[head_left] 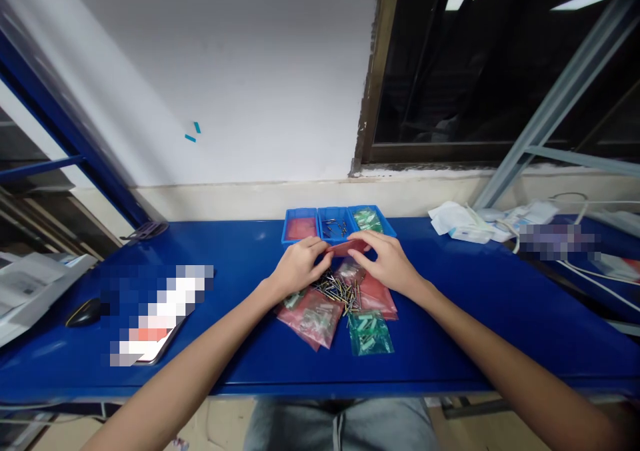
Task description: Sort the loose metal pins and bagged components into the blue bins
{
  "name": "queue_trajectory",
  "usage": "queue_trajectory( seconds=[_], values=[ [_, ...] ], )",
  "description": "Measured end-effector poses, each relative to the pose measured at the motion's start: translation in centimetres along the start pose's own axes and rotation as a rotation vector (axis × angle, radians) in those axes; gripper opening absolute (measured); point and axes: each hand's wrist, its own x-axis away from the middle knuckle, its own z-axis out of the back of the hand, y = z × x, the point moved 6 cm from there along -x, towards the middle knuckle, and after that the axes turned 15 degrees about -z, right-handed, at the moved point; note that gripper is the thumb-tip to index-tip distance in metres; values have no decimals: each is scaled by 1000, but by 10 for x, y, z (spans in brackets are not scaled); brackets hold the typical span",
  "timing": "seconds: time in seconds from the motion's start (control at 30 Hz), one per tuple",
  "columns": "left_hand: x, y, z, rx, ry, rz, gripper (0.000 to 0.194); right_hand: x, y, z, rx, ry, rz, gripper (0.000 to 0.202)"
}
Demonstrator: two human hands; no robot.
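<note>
A small red plastic bag (344, 246) is stretched between my two hands just above the table. My left hand (299, 264) pinches its left end between thumb and fingers, and my right hand (389, 261) grips the right end. Beneath them lies a loose pile of thin metal pieces, like screws or pins (344, 292). Around the pile are a red bag with pale parts (315, 318), another red bag (380, 296) and a green bag (371, 334) with light pieces inside. Behind my hands stand three blue bins: one with red bags (301, 228), one with metal pieces (334, 227), one with green bags (369, 219).
The blue table (240, 264) runs up to a white wall and a window. A blurred-out flat object (167, 318) and a black mouse (83, 312) lie at left. White plastic wrappings (463, 224) and cables are at the right, beside a metal frame post (545, 111).
</note>
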Motion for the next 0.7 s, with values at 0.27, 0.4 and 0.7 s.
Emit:
queue_trajectory(
  seconds=[0.27,0.4,0.7],
  values=[
    [0,6,7,47,104,11,44,-2,5,3,-92,20,-146,13],
    [-1,9,8,-17,49,-5,73,-6,18,4,-218,-33,-275,21],
    [-1,11,3,-166,19,-82,48,-3,24,-7,-813,-258,-602,27]
  ],
)
